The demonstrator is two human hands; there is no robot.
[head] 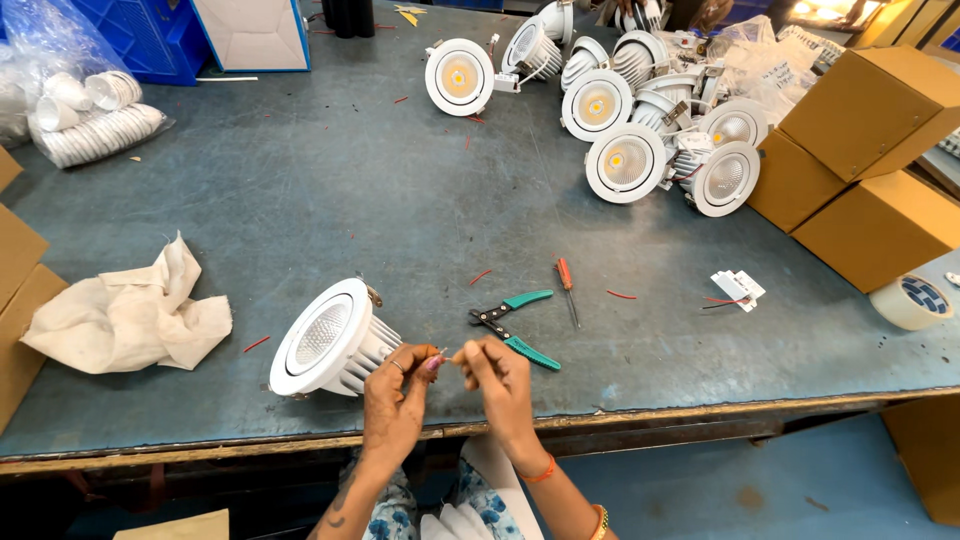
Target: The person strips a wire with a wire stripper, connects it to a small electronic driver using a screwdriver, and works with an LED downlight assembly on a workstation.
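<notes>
A white round downlight with a finned body [328, 340] lies tilted on the grey-blue table [330, 190] near its front edge. Just right of it, my left hand [400, 385] and my right hand [497, 378] meet fingertip to fingertip, pinching a thin wire end between them. The wire is too small to tell more. A green-handled wire stripper [515, 322] lies just behind my right hand, with a small red-handled screwdriver [567, 288] beside it.
Several white downlights [625, 160] are piled at the back right, next to brown cardboard boxes [870, 170]. A tape roll [912, 300] sits at the right edge, a crumpled cloth [135, 310] at the left, and bagged white parts [80, 115] at the back left. Red wire scraps dot the table.
</notes>
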